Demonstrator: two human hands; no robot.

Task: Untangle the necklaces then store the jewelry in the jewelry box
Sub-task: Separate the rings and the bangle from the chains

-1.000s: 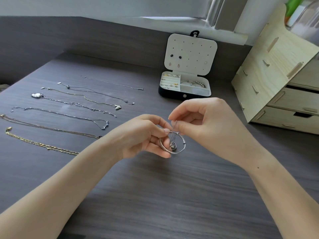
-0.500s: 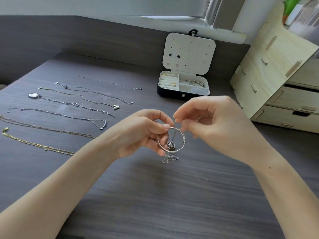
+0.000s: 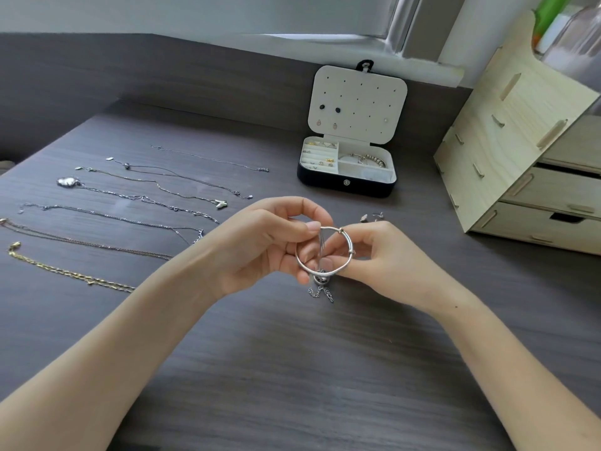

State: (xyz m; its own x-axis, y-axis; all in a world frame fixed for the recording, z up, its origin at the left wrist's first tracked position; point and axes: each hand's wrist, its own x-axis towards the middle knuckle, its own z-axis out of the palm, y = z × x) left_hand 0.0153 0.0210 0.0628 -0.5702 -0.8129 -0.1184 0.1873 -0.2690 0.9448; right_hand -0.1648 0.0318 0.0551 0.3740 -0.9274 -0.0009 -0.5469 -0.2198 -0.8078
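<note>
Dark table point(image 3: 292, 369) holds the open jewelry box point(image 3: 346, 186) at the back. Nearer, left hand point(image 3: 257, 242) and right hand point(image 3: 383, 260) each pinch a silver bangle point(image 3: 329, 227); a thin chain point(image 3: 322, 292) threads through it, dangling. Tugging hard may tighten the snag or snap links.

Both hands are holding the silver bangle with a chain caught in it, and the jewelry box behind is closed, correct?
Not quite: the jewelry box is open, its lid standing upright, as the head view shows. The left hand and right hand do hold the silver bangle with a chain caught in it.
</note>
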